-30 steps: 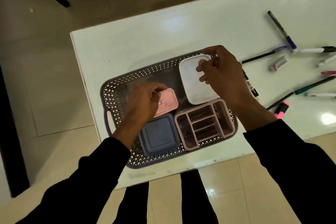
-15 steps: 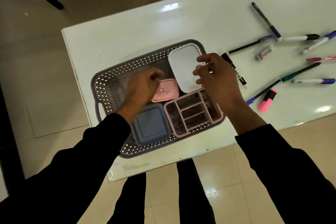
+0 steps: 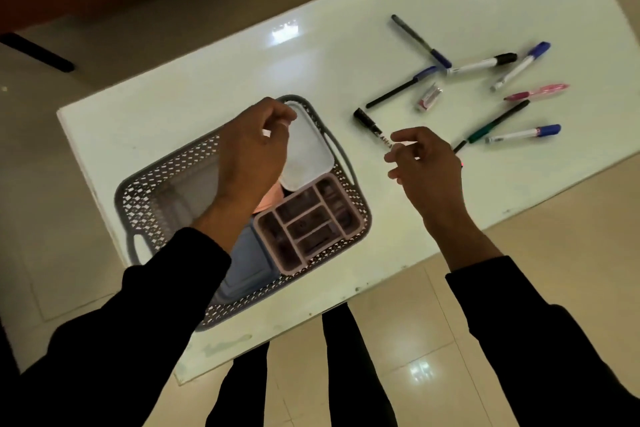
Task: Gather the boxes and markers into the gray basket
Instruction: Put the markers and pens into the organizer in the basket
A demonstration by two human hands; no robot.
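Note:
The gray basket sits on the white table. It holds a white box, a pink divided organizer, a blue-gray box and a small pink box mostly hidden by my wrist. My left hand hovers over the basket's far side beside the white box, fingers curled shut. My right hand is over the table right of the basket, fingers apart, fingertips at the near end of a black marker. Several more markers lie scattered further right.
A small pink-and-white cap-like piece lies among the pens. The table's near edge runs just below the basket, with tiled floor and my legs beneath. A little pink shows behind my right hand.
My right hand left the white box and moved right, out of the basket, to the black marker. My left hand rose off the pink box toward the basket's far side.

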